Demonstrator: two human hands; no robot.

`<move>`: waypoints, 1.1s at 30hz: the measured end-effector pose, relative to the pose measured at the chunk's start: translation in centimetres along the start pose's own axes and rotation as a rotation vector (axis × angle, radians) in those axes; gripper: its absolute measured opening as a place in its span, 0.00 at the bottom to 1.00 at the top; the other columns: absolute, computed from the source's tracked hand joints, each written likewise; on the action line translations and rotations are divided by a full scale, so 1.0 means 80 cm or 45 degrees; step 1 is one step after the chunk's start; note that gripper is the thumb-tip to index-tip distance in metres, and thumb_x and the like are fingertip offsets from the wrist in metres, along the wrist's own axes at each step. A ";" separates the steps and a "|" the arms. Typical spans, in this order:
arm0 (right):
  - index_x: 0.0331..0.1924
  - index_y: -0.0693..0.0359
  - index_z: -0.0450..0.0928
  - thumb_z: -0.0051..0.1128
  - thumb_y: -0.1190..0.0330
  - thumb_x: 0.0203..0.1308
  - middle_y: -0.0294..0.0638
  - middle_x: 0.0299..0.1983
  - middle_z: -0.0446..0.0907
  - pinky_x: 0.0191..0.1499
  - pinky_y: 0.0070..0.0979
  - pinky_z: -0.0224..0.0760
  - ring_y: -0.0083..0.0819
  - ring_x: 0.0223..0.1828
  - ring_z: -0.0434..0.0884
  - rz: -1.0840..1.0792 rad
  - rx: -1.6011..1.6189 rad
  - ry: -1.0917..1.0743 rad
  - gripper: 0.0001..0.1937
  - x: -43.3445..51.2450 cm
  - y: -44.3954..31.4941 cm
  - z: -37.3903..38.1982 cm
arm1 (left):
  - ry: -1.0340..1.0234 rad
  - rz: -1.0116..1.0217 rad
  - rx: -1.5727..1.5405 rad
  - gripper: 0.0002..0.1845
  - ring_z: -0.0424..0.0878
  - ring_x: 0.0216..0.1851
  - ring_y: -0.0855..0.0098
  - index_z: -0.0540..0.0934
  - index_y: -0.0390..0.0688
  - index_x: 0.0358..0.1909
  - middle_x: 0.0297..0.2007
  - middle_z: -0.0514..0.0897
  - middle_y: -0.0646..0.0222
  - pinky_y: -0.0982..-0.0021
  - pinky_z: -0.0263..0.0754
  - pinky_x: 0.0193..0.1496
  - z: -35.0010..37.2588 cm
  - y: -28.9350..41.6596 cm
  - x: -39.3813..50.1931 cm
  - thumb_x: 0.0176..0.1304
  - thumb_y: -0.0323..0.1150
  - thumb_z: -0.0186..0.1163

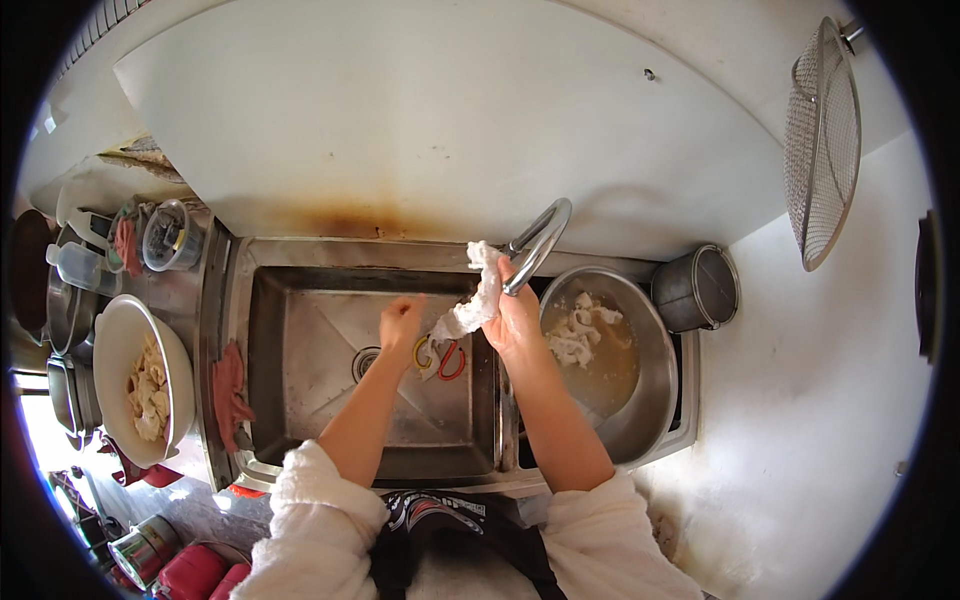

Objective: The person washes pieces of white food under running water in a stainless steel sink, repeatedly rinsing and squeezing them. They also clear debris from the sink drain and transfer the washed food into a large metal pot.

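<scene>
My right hand (515, 313) grips a long, whitish, bumpy strip that looks like raw offal (466, 315), beside the curved chrome faucet (551, 232). The strip droops left and down over the sink basin (322, 405). My left hand (400, 322) is over the basin near the drain, apart from the strip, its fingers curled and partly hidden. Scissors with one yellow and one red handle (452, 362) lie on the basin floor, partly covered by a pale piece. To the right, a large steel bowl (660, 382) holds cloudy liquid and more whitish pieces (576, 334).
Left of the sink stand a white plastic bowl (109, 375) of pale pieces and clear plastic tubs (174, 236). A pink cloth (231, 394) hangs on the sink's left rim. A metal pail (679, 296) sits at the right corner; a mesh strainer (832, 142) hangs on the wall.
</scene>
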State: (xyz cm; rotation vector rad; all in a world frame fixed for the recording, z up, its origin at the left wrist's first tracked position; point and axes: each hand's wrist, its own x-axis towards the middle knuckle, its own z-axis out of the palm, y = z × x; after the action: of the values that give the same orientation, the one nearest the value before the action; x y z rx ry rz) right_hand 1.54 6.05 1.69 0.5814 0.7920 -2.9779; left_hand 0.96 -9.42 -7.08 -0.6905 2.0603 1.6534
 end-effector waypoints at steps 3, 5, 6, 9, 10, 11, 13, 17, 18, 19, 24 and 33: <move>0.41 0.66 0.75 0.45 0.65 0.68 0.36 0.28 0.79 0.28 0.22 0.74 0.23 0.28 0.79 0.198 -0.030 0.037 0.12 0.010 -0.003 -0.020 | -0.469 0.362 -0.409 0.13 0.74 0.38 0.77 0.80 0.36 0.40 0.33 0.80 0.71 0.74 0.67 0.44 -0.002 0.024 -0.028 0.60 0.36 0.58; 0.41 0.67 0.74 0.45 0.66 0.69 0.39 0.31 0.79 0.33 0.23 0.75 0.26 0.31 0.80 0.263 0.068 -0.033 0.12 0.016 -0.007 -0.031 | -0.756 0.202 -0.270 0.15 0.72 0.45 0.78 0.78 0.38 0.48 0.41 0.79 0.71 0.74 0.64 0.52 -0.012 0.044 -0.033 0.60 0.32 0.56; 0.41 0.67 0.74 0.44 0.66 0.69 0.39 0.32 0.79 0.35 0.24 0.75 0.27 0.33 0.80 0.247 0.071 0.058 0.12 0.021 -0.008 -0.034 | -0.874 0.158 -0.183 0.17 0.71 0.49 0.78 0.77 0.39 0.52 0.45 0.79 0.70 0.73 0.62 0.56 -0.014 0.052 -0.035 0.60 0.29 0.55; 0.41 0.66 0.75 0.47 0.61 0.67 0.41 0.35 0.79 0.44 0.30 0.73 0.31 0.39 0.79 0.189 -0.132 0.166 0.15 0.023 -0.006 -0.038 | -0.963 0.232 -0.332 0.13 0.74 0.41 0.79 0.78 0.38 0.46 0.37 0.80 0.72 0.75 0.66 0.48 -0.011 0.060 -0.044 0.60 0.29 0.57; 0.41 0.66 0.75 0.48 0.59 0.66 0.41 0.35 0.79 0.45 0.31 0.73 0.31 0.40 0.79 0.172 -0.227 0.195 0.16 0.019 -0.001 -0.037 | -0.941 0.233 -0.401 0.12 0.74 0.40 0.80 0.78 0.38 0.46 0.36 0.80 0.73 0.76 0.66 0.46 -0.010 0.059 -0.047 0.61 0.29 0.56; 0.41 0.65 0.75 0.49 0.57 0.66 0.41 0.35 0.79 0.46 0.31 0.72 0.32 0.41 0.78 0.163 -0.316 0.287 0.17 0.014 0.006 -0.035 | -0.919 0.233 -0.468 0.11 0.73 0.38 0.81 0.78 0.39 0.45 0.35 0.79 0.73 0.77 0.66 0.45 -0.008 0.056 -0.049 0.62 0.29 0.55; 0.37 0.65 0.76 0.50 0.51 0.64 0.38 0.33 0.77 0.40 0.25 0.66 0.24 0.36 0.74 0.202 -1.172 0.417 0.21 -0.006 0.025 -0.031 | -0.855 0.239 -0.564 0.09 0.72 0.37 0.82 0.77 0.39 0.43 0.34 0.78 0.75 0.78 0.66 0.42 -0.002 0.049 -0.055 0.65 0.31 0.54; 0.27 0.67 0.74 0.42 0.51 0.66 0.53 0.22 0.75 0.32 0.38 0.65 0.48 0.26 0.74 -0.641 -1.686 0.455 0.25 -0.031 0.064 -0.018 | -0.632 0.214 -0.630 0.09 0.70 0.36 0.83 0.75 0.41 0.40 0.33 0.76 0.76 0.78 0.67 0.38 0.019 0.037 -0.074 0.68 0.35 0.50; 0.26 0.67 0.73 0.43 0.53 0.66 0.52 0.21 0.73 0.30 0.36 0.64 0.43 0.23 0.73 -0.694 -1.701 0.486 0.23 -0.029 0.068 -0.016 | -0.565 0.153 -0.631 0.09 0.70 0.36 0.82 0.75 0.41 0.39 0.33 0.76 0.76 0.78 0.67 0.37 0.022 0.035 -0.078 0.69 0.36 0.49; 0.26 0.68 0.73 0.44 0.55 0.66 0.51 0.19 0.72 0.28 0.34 0.63 0.39 0.21 0.71 -0.773 -1.702 0.497 0.22 -0.026 0.070 -0.015 | -0.469 0.185 -0.648 0.10 0.68 0.33 0.83 0.74 0.40 0.38 0.30 0.74 0.76 0.78 0.65 0.35 0.025 0.035 -0.082 0.69 0.36 0.49; 0.19 0.66 0.74 0.43 0.55 0.66 0.54 0.18 0.74 0.25 0.43 0.65 0.56 0.21 0.74 -0.871 -2.195 0.304 0.24 -0.001 0.071 -0.028 | -0.207 0.100 -0.749 0.12 0.63 0.28 0.83 0.72 0.39 0.35 0.26 0.69 0.77 0.77 0.61 0.30 0.029 0.039 -0.088 0.70 0.36 0.45; 0.25 0.64 0.74 0.46 0.55 0.65 0.52 0.23 0.77 0.28 0.39 0.70 0.51 0.26 0.77 -0.547 -2.742 0.252 0.20 0.025 0.035 -0.081 | -0.227 -0.111 -0.862 0.14 0.71 0.34 0.79 0.73 0.38 0.42 0.35 0.75 0.72 0.73 0.68 0.38 -0.003 0.034 -0.090 0.70 0.39 0.46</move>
State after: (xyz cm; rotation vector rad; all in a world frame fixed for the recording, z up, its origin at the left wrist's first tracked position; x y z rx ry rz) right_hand 2.26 6.90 -5.55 0.3612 3.1050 -0.6183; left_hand 5.01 -8.32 -0.67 -0.7822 1.3091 2.2768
